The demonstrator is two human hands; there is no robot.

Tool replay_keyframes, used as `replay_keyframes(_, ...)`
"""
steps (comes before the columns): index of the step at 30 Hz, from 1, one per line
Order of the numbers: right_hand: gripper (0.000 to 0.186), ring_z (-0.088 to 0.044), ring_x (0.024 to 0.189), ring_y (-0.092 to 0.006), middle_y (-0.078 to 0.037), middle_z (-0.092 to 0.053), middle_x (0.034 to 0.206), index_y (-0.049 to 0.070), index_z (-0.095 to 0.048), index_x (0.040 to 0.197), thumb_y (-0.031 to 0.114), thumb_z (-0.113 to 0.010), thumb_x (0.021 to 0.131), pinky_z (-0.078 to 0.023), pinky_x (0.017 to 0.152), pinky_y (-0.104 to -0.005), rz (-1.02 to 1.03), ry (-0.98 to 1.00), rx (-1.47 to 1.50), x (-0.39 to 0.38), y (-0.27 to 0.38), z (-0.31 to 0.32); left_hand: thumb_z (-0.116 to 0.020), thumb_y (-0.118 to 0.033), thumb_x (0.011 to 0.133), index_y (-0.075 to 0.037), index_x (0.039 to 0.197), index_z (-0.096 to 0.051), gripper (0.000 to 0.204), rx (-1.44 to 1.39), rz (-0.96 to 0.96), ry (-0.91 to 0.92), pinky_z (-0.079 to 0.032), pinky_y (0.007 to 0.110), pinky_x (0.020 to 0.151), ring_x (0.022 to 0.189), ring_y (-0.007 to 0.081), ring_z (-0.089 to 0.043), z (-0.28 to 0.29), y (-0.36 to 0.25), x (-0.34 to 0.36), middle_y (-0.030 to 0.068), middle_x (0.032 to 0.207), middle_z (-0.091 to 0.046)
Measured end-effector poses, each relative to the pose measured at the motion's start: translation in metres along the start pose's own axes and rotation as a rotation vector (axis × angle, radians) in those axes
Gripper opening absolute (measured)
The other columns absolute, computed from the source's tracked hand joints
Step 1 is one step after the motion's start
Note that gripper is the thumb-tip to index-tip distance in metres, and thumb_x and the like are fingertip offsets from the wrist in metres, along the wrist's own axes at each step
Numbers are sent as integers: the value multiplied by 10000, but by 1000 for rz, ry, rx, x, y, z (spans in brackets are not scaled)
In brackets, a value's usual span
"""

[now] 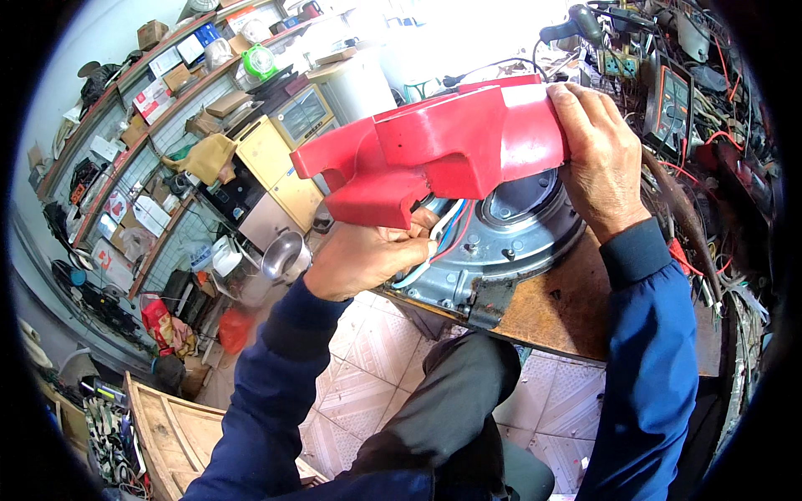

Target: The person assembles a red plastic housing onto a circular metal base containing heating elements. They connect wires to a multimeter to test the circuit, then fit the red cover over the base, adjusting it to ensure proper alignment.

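"Red plastic is filling the upper middle; where exactly is that cover [451, 138] sitting?"

"It's being held tilted over the round metal housing [514, 240], which is resting on the desk [568, 302]. Treating the cover as a dial, the housing is showing at 5 o'clock. Whether the two are touching, I'm not able to tell."

"And what are the hands doing?"

"At 3 o'clock the right hand [597, 150] is gripping, its fingers clamped over the cover's end. At 7 the left hand [376, 255] is reaching under the lower edge, fingers bending in beside the coloured wires [454, 220]. I'm not seeing whether they're pinching wires or cover."

"How would you be handling it?"

"I'd be letting the right hand carry the weight while the left is guiding the wires clear of that edge, towards 6 o'clock. Tugging would probably be straining their joints, so I'd be leaving slack."
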State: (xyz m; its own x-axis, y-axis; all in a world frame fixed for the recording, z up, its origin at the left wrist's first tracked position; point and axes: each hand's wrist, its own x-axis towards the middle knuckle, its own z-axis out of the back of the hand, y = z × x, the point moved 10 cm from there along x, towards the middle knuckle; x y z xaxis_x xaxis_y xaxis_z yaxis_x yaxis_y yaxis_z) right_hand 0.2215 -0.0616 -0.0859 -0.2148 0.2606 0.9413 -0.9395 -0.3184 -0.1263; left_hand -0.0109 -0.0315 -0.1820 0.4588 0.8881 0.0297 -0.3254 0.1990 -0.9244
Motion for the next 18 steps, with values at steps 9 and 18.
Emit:
replay_keyframes(9, 412, -664, 1002, -333, -132, -684, 1119, 42, -634, 1197, 61, -690, 789, -578, 825, -419, 28, -56, -18, 2, 2, 6, -763, -63, 908, 6, 1104, -680, 224, -182, 31, -13, -435, 235, 569, 659, 63, -575, 12, 16, 8, 11, 827, -646)
replay_keyframes(18, 454, -663, 1009, -333, -136, -683, 1132, 42, -633, 1204, 49, -718, 758, -574, 841, -422, 26, -32, -18, 2, 4, 6, -802, -119, 887, -3, 1072, -683, 249, -241, 33, -29, -411, 211, 508, 606, 64, -565, 8, 9, 18, 5, 775, -631)
